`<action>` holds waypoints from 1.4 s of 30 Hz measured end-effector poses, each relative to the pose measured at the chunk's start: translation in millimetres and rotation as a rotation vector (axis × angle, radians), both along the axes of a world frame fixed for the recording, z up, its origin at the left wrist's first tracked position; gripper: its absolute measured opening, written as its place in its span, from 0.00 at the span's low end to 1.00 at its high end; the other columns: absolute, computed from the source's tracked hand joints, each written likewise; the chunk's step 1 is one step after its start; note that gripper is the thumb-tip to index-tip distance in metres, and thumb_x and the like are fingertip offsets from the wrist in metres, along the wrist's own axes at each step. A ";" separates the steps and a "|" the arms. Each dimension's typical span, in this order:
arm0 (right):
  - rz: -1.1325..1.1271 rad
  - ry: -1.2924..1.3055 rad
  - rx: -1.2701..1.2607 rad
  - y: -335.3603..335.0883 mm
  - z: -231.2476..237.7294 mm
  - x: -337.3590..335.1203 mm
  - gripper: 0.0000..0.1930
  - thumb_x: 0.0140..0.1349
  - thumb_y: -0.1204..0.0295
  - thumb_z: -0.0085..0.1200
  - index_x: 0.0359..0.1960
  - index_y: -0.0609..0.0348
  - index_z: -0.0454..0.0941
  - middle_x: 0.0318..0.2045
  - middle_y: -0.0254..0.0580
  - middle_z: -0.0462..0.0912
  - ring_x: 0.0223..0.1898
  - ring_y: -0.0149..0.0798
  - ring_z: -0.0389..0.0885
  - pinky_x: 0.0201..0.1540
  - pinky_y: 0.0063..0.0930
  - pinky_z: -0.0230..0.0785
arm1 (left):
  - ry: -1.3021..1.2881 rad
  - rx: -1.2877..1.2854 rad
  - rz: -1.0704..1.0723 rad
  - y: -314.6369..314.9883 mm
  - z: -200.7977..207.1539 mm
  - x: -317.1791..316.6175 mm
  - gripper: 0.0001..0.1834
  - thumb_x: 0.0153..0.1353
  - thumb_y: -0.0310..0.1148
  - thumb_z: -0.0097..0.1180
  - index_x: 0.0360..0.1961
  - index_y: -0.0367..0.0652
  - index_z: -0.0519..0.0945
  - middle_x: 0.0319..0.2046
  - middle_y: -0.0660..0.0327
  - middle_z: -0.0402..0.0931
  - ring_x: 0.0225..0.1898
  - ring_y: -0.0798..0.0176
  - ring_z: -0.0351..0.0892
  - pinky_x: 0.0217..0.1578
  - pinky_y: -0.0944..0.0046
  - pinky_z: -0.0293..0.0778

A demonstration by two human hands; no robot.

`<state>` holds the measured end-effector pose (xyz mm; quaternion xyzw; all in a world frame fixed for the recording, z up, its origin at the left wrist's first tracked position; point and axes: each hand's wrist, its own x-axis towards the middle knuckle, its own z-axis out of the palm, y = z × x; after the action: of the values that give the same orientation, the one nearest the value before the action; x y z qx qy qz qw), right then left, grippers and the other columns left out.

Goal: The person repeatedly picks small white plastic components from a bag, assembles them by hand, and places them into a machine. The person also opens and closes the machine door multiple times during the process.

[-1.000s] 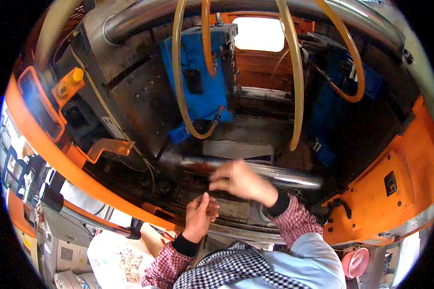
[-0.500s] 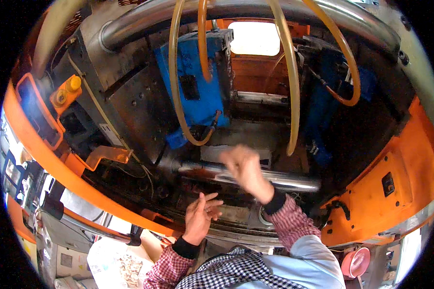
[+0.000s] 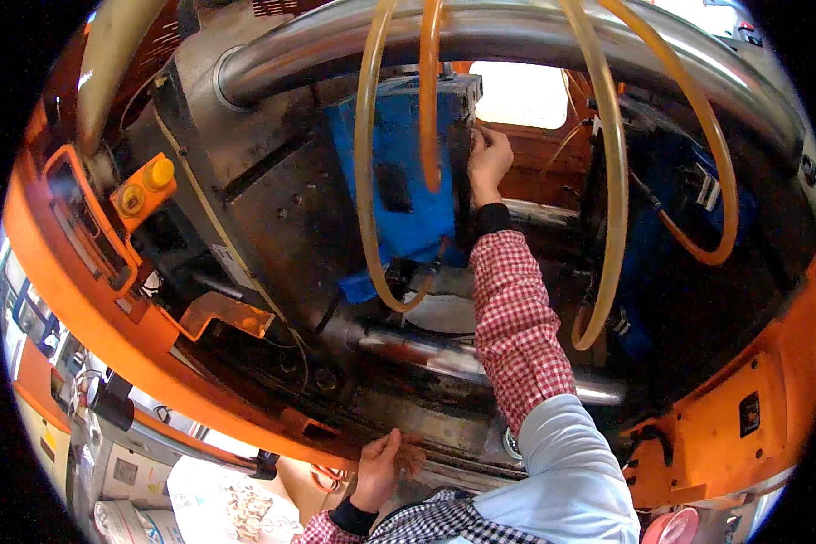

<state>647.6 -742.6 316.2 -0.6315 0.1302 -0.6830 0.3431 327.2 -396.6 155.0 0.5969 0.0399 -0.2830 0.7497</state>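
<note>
My right arm, in a red checked sleeve, reaches far into the machine. My right hand (image 3: 490, 163) is closed at the inner face of the blue mold half (image 3: 399, 163), near its upper edge. Whatever its fingers hold, if anything, is hidden. Low in front of my body, my left hand (image 3: 383, 471) hovers by the machine's front edge with thumb and fingers apart, holding nothing visible; its fingertips are somewhat blurred. A second blue mold half (image 3: 657, 236) stands across the gap to the right, in shadow.
Looped hoses (image 3: 369, 181) hang around the mold. Thick steel bars (image 3: 517, 54) cross above, and another bar (image 3: 417, 354) lies below. Orange guards (image 3: 725, 426) flank the opening. A white bag (image 3: 190, 499) with small pieces sits lower left; a pink container (image 3: 671, 526) stands lower right.
My right hand has moved from above the lower bar up and forward to the left mold half's face. My left hand has dropped lower in view. The view has shifted somewhat.
</note>
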 end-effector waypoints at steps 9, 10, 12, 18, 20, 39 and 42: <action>-0.026 0.024 -0.082 -4.7 -2.1 3.9 0.07 0.52 0.72 0.57 0.31 0.63 0.81 0.31 0.49 0.79 0.36 0.51 0.77 0.42 0.37 0.68 | 0.008 -0.004 -0.048 -1.2 -7.0 7.6 0.22 0.68 0.43 0.38 0.43 0.32 0.75 0.25 0.57 0.78 0.19 0.69 0.73 0.18 0.72 0.67; -0.022 0.073 -0.107 -4.9 -1.8 2.6 0.08 0.51 0.75 0.55 0.33 0.63 0.81 0.34 0.50 0.79 0.38 0.51 0.76 0.44 0.37 0.67 | 0.004 -0.002 -0.051 -2.0 -8.5 8.0 0.22 0.68 0.43 0.38 0.43 0.32 0.75 0.25 0.57 0.78 0.20 0.69 0.73 0.18 0.72 0.67; -0.014 0.168 -0.159 -4.2 -0.9 0.3 0.11 0.50 0.79 0.52 0.37 0.63 0.80 0.38 0.51 0.77 0.42 0.52 0.73 0.47 0.37 0.66 | -0.005 0.000 -0.055 -3.2 -12.1 8.9 0.22 0.68 0.43 0.38 0.43 0.33 0.75 0.26 0.56 0.79 0.20 0.69 0.74 0.18 0.72 0.67; 0.064 0.292 -0.156 -2.7 -10.0 -6.3 0.24 0.40 0.84 0.50 0.44 0.56 0.79 0.51 0.47 0.69 0.53 0.51 0.63 0.53 0.40 0.62 | -0.040 0.080 -0.100 -11.9 -1.8 6.2 0.21 0.68 0.42 0.39 0.42 0.34 0.76 0.23 0.59 0.77 0.19 0.70 0.72 0.19 0.72 0.66; 0.167 0.270 -0.215 -13.7 -12.8 -8.9 0.27 0.43 0.86 0.45 0.48 0.54 0.77 0.53 0.49 0.68 0.55 0.53 0.61 0.57 0.41 0.58 | -0.028 0.061 -0.127 -16.9 -6.0 7.4 0.20 0.68 0.42 0.39 0.41 0.34 0.77 0.23 0.60 0.77 0.19 0.71 0.72 0.19 0.73 0.65; 0.174 0.520 -0.258 -4.5 -56.1 -50.1 0.29 0.45 0.85 0.44 0.54 0.54 0.72 0.57 0.45 0.66 0.58 0.53 0.62 0.58 0.42 0.57 | -0.064 0.113 -0.069 3.9 -16.8 -10.4 0.19 0.68 0.40 0.41 0.39 0.34 0.77 0.22 0.60 0.77 0.18 0.72 0.72 0.18 0.74 0.64; 0.176 0.642 -0.212 -19.6 -74.2 -45.3 0.28 0.45 0.84 0.43 0.53 0.55 0.73 0.57 0.47 0.65 0.58 0.54 0.61 0.59 0.42 0.57 | -0.223 0.266 -0.018 13.7 -11.1 -20.0 0.17 0.67 0.38 0.42 0.39 0.34 0.77 0.22 0.60 0.77 0.18 0.73 0.72 0.18 0.74 0.65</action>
<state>602.3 -762.3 242.0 -0.8551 0.1050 -0.4268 0.2749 307.1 -382.9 143.8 0.7188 -0.0117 -0.2141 0.6613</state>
